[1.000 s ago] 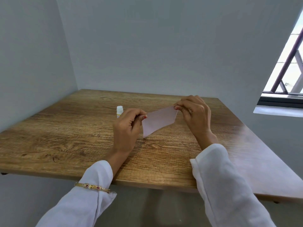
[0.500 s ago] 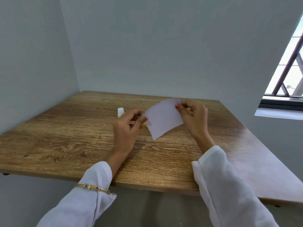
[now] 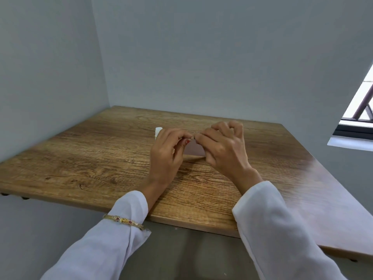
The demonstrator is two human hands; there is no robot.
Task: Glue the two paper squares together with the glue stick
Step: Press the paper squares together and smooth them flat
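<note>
A pale pink paper square (image 3: 194,149) hangs between my two hands just above the wooden table (image 3: 101,158). My left hand (image 3: 167,152) pinches its top edge from the left. My right hand (image 3: 222,150) pinches the same edge from the right, fingertips almost touching those of the left. Most of the paper is hidden behind my hands, so I cannot tell whether it is one sheet or two. The glue stick (image 3: 158,131), with a white cap, stands on the table right behind my left hand and is mostly hidden by it.
Grey walls close the table in at the left and the back. A window (image 3: 359,110) with a sill lies at the right. The table's front edge runs under my white sleeves.
My hands have come together at the paper's top edge. The paper, held up and facing me half a second ago, now hangs lower and is mostly covered by my hands.
</note>
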